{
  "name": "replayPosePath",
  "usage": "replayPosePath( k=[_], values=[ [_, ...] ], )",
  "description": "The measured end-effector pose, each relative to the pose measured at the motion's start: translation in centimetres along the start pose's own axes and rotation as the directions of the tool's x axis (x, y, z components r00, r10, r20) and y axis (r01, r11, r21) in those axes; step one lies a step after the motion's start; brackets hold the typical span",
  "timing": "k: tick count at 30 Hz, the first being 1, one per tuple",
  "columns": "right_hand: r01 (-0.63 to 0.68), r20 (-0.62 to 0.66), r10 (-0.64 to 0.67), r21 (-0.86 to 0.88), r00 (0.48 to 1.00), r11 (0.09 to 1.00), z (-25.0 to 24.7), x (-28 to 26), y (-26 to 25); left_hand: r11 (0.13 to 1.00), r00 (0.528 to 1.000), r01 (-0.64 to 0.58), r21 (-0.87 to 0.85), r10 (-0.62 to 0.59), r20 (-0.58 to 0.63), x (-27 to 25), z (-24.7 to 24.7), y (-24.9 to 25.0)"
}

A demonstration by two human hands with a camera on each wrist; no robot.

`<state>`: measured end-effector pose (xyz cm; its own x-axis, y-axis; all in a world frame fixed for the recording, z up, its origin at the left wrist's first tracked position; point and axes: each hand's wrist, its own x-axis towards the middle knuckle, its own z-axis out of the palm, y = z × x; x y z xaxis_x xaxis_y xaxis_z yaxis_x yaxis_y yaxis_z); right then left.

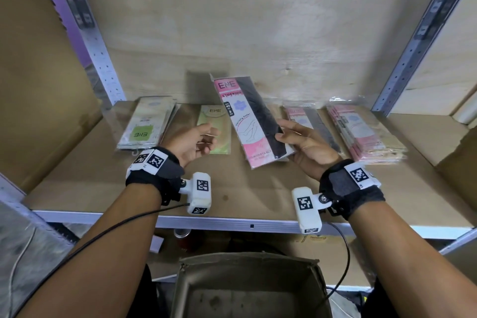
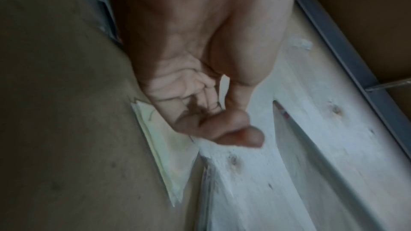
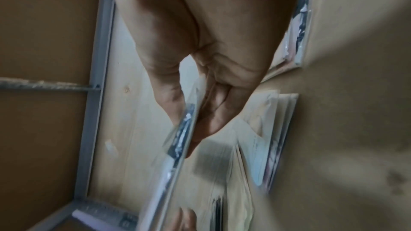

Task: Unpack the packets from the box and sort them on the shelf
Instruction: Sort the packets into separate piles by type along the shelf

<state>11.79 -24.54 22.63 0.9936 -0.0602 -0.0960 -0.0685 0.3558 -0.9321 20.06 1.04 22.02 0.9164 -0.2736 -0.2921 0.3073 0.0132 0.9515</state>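
My right hand pinches a pink-and-black stocking packet by its right edge and holds it tilted above the shelf. In the right wrist view the packet shows edge-on between thumb and fingers. My left hand hovers palm-in, left of the packet, fingers loosely curled and holding nothing, over a green packet. The left wrist view shows that hand empty above the green packet. The open cardboard box sits below the shelf edge.
Sorted stacks lie along the back of the shelf: a green stack at left, a pink-and-black stack, and a pink-and-beige stack at right. Metal uprights frame both sides. A cardboard wall stands at left.
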Motion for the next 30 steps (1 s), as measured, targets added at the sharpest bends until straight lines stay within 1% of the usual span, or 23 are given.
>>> replayPosePath(
  k=[3, 6, 9, 11, 13, 15, 18, 21, 27, 30],
  values=[
    [0.051, 0.005, -0.051, -0.111, 0.999, 0.992, 0.9, -0.2, 0.4, 0.997, 0.991, -0.021, 0.071, 0.011, 0.136, -0.9, 0.1, 0.4],
    [0.077, -0.050, -0.088, -0.204, 0.995, 0.976, 1.9, 0.1, 0.9, 0.989, 0.971, -0.031, 0.142, -0.004, 0.238, -1.6, 0.0, 0.5],
    [0.092, -0.098, -0.119, -0.243, 0.988, 0.966, 2.9, 0.6, 1.2, 0.984, 0.944, -0.032, 0.176, -0.028, 0.329, -1.9, -0.7, 0.0],
    [0.102, -0.105, -0.135, -0.274, 0.985, 0.956, 3.5, 0.9, 1.6, 0.980, 0.934, -0.046, 0.192, -0.026, 0.357, -2.1, -1.1, -0.1],
    [0.098, -0.110, -0.133, -0.277, 0.985, 0.956, 4.2, 0.9, 2.2, 0.973, 0.943, -0.073, 0.219, -0.004, 0.333, -2.0, -1.5, 0.0],
    [0.087, -0.110, -0.124, -0.296, 0.986, 0.951, 4.9, 1.0, 2.7, 0.963, 0.960, -0.105, 0.249, 0.033, 0.279, -2.0, -1.7, 0.1],
    [0.073, -0.124, -0.120, -0.335, 0.985, 0.939, 5.1, 1.1, 3.0, 0.949, 0.980, -0.118, 0.292, 0.064, 0.189, -1.9, -1.5, 0.0],
    [0.056, -0.163, -0.122, -0.362, 0.979, 0.931, 4.5, 1.4, 2.7, 0.939, 0.983, -0.159, 0.306, 0.123, 0.134, -1.7, -0.6, 0.0],
    [0.083, -0.263, -0.229, -0.470, 0.937, 0.879, 0.4, 1.9, 0.6, 0.919, 0.968, -0.252, 0.303, 0.244, 0.065, -1.0, 4.5, 1.0],
    [0.067, -0.303, -0.262, -0.528, 0.916, 0.847, -2.9, 1.9, -0.9, 0.898, 0.958, -0.285, 0.334, 0.271, 0.089, -0.3, 8.5, 1.8]
  ],
)
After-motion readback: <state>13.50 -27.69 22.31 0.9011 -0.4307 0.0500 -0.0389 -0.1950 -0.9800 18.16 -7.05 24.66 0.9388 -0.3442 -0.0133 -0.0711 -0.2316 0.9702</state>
